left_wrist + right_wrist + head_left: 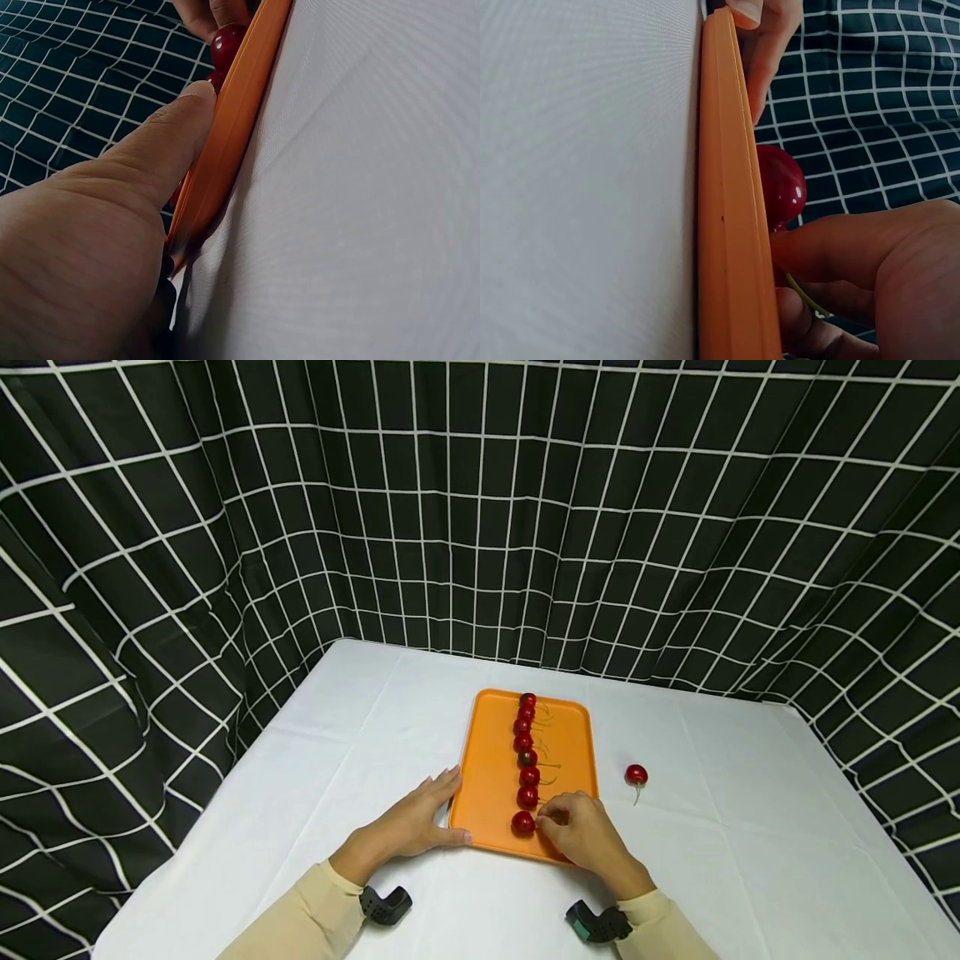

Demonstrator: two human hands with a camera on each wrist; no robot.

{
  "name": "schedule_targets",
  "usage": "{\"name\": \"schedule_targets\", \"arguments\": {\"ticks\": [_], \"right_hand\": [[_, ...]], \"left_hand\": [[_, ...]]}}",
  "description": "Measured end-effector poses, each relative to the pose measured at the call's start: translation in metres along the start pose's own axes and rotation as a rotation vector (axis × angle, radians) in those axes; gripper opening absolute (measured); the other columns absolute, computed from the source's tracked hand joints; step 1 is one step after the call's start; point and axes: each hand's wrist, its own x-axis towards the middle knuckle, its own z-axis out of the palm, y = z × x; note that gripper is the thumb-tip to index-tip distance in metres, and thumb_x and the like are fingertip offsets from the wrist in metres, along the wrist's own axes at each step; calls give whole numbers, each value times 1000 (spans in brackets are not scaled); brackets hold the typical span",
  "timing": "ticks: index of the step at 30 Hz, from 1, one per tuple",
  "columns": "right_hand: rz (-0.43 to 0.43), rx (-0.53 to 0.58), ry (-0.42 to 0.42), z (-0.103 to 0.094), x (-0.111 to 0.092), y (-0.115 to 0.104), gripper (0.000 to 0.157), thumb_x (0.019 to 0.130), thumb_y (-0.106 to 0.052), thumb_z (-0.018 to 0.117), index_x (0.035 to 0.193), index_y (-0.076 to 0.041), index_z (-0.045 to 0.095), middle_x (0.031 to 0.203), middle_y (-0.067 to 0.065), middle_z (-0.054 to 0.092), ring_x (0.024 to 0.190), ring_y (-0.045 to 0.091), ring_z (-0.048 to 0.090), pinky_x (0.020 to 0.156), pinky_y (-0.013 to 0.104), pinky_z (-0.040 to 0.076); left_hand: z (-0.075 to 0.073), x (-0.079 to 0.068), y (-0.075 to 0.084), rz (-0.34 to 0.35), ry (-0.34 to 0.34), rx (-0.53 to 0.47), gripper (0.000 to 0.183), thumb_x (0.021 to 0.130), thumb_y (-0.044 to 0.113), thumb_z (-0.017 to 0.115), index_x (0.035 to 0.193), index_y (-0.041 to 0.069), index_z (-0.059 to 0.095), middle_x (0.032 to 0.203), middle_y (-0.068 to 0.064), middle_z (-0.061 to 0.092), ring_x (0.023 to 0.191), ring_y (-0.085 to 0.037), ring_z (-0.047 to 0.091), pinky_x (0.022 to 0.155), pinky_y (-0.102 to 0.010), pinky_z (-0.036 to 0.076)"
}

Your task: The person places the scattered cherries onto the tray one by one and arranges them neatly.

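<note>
On an orange tray (pixel 486 802) several red cherries stand in a line running from the far edge to the near edge, their green stems pointing right. Thumb and fingertips of my right hand (pixel 583 833) pinch the stem of the nearest cherry (pixel 523 823). In the right wrist view that cherry (pixel 781 186) shows just beyond the thumb, with a piece of green stem (pixel 806 295) below the fingers. My left hand (pixel 411 817) rests at the tray's left near corner, fingers extended along the side and thumb (pixel 169 139) over the near rim.
A single cherry (pixel 636 774) with its stem lies on the white tablecloth (pixel 720 852) to the right of the tray. Behind and at both sides of the table hangs a black curtain (pixel 495 527) with a white grid.
</note>
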Motion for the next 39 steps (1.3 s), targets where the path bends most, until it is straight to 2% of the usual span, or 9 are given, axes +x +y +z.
{"name": "schedule_targets", "arguments": {"ticks": [3, 10, 30, 35, 39], "right_hand": [[-3, -8, -3, -1, 1, 0, 13, 79, -7, 77, 73, -17, 71, 74, -11, 60, 72, 11, 48, 61, 30, 43], [-46, -34, 57, 0, 1, 2, 11, 78, -6, 78, 74, -16, 73, 74, -12, 61, 72, 11, 50, 61, 30, 45], [-50, -44, 62, 1, 2, 3, 11, 75, -5, 77, 75, -15, 73, 72, -13, 60, 71, 11, 49, 59, 29, 44], [-57, -6, 98, -4, 2, 1, 9, 76, -4, 77, 77, -13, 74, 75, -10, 63, 70, 13, 50, 59, 30, 45], [-53, 0, 149, -15, 4, 3, 8, 78, -6, 78, 80, -12, 74, 73, -8, 62, 69, 16, 50, 58, 31, 44]], "left_hand": [[-1, 0, 1, 2, 0, 0, 105, 76, 66, 67, 153, 8, 25, 159, -2, 15, 144, -30, 10, 115, -46, 11], [-1, -1, 1, 0, 3, 3, 105, 76, 63, 68, 153, 7, 24, 159, -3, 15, 143, -32, 10, 115, -47, 13], [0, -1, -1, -3, 9, 8, 105, 76, 64, 68, 153, 8, 24, 159, -1, 15, 143, -32, 11, 115, -47, 13], [0, -1, -1, -3, 6, 6, 105, 76, 64, 68, 153, 8, 24, 159, -2, 15, 143, -31, 10, 115, -47, 12], [0, 0, 0, 0, 3, 11, 104, 77, 64, 67, 153, 7, 25, 159, -2, 15, 143, -31, 10, 115, -46, 12]]}}
